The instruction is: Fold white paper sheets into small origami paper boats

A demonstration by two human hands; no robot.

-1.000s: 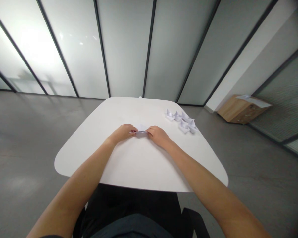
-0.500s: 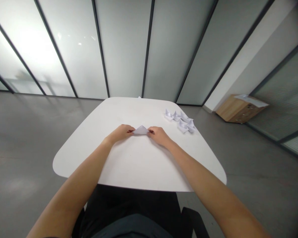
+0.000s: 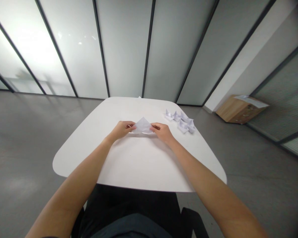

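Pinching the folded paper (image 3: pixel 143 125) at its 9 o'clock corner, the L hand (image 3: pixel 123 129) had thumb & fingertips drawn nearly together; the R hand (image 3: pixel 163 132) gripped the 3 o'clock corner likewise; so the paper lay at 3 from the L hand & 9 from the R, its wide axis running 9-to-3 betw. them; neither hand was nearer, both touching it; it sat approx. mid-table, peak toward 12; couldn't tell if its lower edge met the white table (image 3: pixel 139 162), tho' a faint shadow showed at 6. It looked plain white, w/ straight sloping sides & a pointed top, lower edge slightly bowed; creases too small to make out; white paper boats (image 3: pixel 183 127) stood apart at approx. 3, past the R hand.
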